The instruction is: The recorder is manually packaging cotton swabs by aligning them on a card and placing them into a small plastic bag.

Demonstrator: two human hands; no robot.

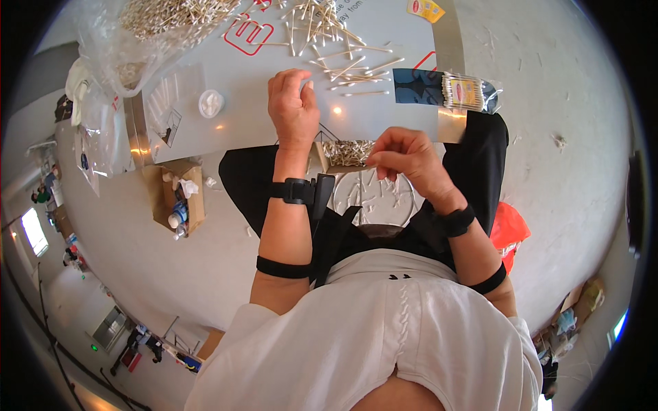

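The left hand rests on the pale grey table edge, fingers curled into a loose fist; whether it grips anything cannot be told. The right hand hovers lower, fingertips pinched together over a small open cardboard box of cotton swabs. Loose wooden-stemmed cotton swabs lie scattered beyond the left hand. A clear packet of swabs sits right, a small round white lid left. Below, a brown carton of rubbish stands on the grey concrete floor

Her left hand rests curled on the table among loose swabs while the right hand pinches over a swab-filled box.
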